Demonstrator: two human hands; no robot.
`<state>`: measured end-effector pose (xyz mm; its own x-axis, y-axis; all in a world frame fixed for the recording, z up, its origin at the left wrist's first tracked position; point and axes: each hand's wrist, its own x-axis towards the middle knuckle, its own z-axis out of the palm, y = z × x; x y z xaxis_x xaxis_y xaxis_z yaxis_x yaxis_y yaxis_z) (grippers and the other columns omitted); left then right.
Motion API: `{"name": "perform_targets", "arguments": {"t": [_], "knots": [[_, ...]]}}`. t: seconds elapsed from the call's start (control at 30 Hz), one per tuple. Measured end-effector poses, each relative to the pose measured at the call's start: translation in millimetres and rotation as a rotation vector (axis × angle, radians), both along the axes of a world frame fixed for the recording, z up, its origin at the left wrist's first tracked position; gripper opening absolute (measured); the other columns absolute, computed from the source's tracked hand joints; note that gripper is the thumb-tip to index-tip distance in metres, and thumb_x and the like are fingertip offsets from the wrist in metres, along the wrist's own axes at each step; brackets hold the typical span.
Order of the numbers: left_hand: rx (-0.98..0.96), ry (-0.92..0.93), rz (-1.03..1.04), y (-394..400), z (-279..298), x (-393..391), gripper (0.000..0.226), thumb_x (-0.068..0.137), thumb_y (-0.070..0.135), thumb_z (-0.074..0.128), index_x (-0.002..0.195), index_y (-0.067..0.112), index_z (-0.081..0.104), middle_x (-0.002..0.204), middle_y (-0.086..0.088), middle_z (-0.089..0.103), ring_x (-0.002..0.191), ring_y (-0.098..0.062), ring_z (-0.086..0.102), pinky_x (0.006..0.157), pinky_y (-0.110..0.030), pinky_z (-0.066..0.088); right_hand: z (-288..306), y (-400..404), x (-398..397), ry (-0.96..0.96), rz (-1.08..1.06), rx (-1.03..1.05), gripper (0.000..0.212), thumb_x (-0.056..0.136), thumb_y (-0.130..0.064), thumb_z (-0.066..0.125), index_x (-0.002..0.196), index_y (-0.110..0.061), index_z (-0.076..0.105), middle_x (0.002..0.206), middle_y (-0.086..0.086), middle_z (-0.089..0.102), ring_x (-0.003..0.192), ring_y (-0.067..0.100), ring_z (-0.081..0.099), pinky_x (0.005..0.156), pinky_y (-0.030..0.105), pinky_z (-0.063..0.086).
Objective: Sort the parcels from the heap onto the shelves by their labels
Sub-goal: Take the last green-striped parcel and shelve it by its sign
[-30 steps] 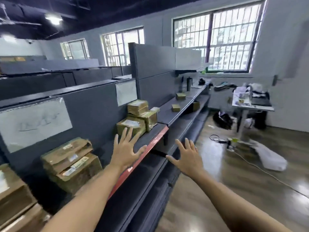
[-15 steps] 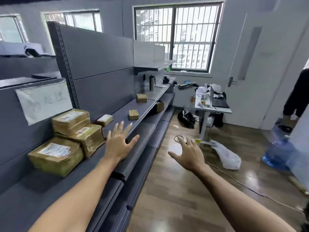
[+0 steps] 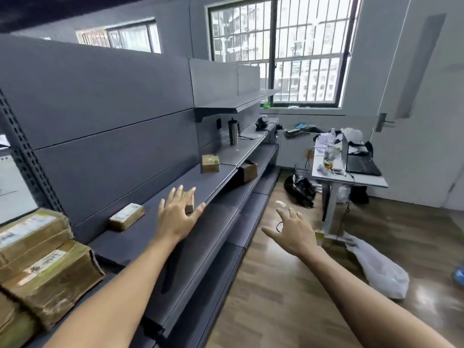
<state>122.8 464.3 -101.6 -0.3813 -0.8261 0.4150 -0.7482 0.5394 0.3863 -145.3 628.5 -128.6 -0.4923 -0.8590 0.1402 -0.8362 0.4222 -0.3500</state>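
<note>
A: Since half a second ago the view has slid along the rack: the three-parcel stack has dropped to the lower left corner, and the left hand [image 3: 177,217] now hovers in front of the tiny parcel [image 3: 189,206] that lay ahead of it before.

B: Is either hand holding anything?

A: No. The left hand is spread, fingers straight, over the grey shelf [image 3: 160,247]. The right hand [image 3: 296,231] hangs over the wooden floor [image 3: 283,292], fingers loosely splayed and released.

B: Where are the parcels, from the nearest?

A: The stacked taped parcels [image 3: 37,257] sit nearest, at the left edge, white labels up. Further on, a flat labelled parcel [image 3: 126,216] lies by the back panel. The tiny parcel is half hidden behind the left fingers; I can't tell whether they touch it. Beyond, a square parcel [image 3: 210,163] stands on the same shelf, and an open carton [image 3: 248,170] lies on the tier below.

B: And the far end?

A: A steel tumbler [image 3: 233,131] stands on the shelf. To the right is a cluttered worktop [image 3: 361,178] with a laptop [image 3: 359,160], a black bag [image 3: 300,190] on the floor beside it, and a white plastic bag [image 3: 376,267] nearer.
</note>
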Motion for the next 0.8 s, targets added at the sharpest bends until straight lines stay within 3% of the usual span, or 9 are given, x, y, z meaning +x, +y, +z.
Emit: {"name": "perform_targets", "arguments": {"t": [0.17,0.33,0.5,0.8], "knots": [[0.029,0.014,0.038,-70.1,-1.3,-59.4,0.081,0.083,0.074,0.029,0.152,0.033,0.041,0.163,-0.007,0.029,0.153,-0.023,0.019,0.122,-0.051,0.012,-9.7,-83.5,-63.7,0.000,0.049,0.007,0.089,0.083,-0.078,0.047,0.153,-0.025,0.033,0.156,0.006,0.038,0.143,0.028,0.033,0.111,0.046,0.038],[0.059,0.061,0.087,-158.7,-13.0,-101.0,0.077,0.083,0.068,0.036,0.152,0.032,0.041,0.163,-0.007,0.028,0.153,-0.022,0.019,0.122,-0.049,0.011,-26.1,-185.0,-107.9,-0.001,0.107,0.035,0.091,0.085,-0.079,0.047,0.155,-0.024,0.029,0.158,0.012,0.035,0.148,0.031,0.026,0.119,0.043,0.029],[0.076,0.121,0.121,-257.9,-25.2,-135.5,0.079,0.082,0.069,0.037,0.151,0.031,0.041,0.162,-0.008,0.031,0.152,-0.024,0.022,0.122,-0.049,0.014,-27.5,-291.6,-143.6,-0.004,0.141,0.049,0.091,0.085,-0.077,0.049,0.156,-0.024,0.028,0.158,0.009,0.035,0.147,0.031,0.028,0.117,0.043,0.031],[0.086,0.144,0.198,-395.6,-42.3,-185.6,0.091,0.075,0.078,0.028,0.145,0.024,0.051,0.148,-0.001,0.053,0.145,-0.025,0.034,0.116,-0.049,0.025,-19.4,-451.9,-197.5,-0.037,0.194,0.036,0.087,0.086,-0.075,0.051,0.156,-0.029,0.028,0.160,0.007,0.034,0.146,0.030,0.030,0.112,0.044,0.037]]}}
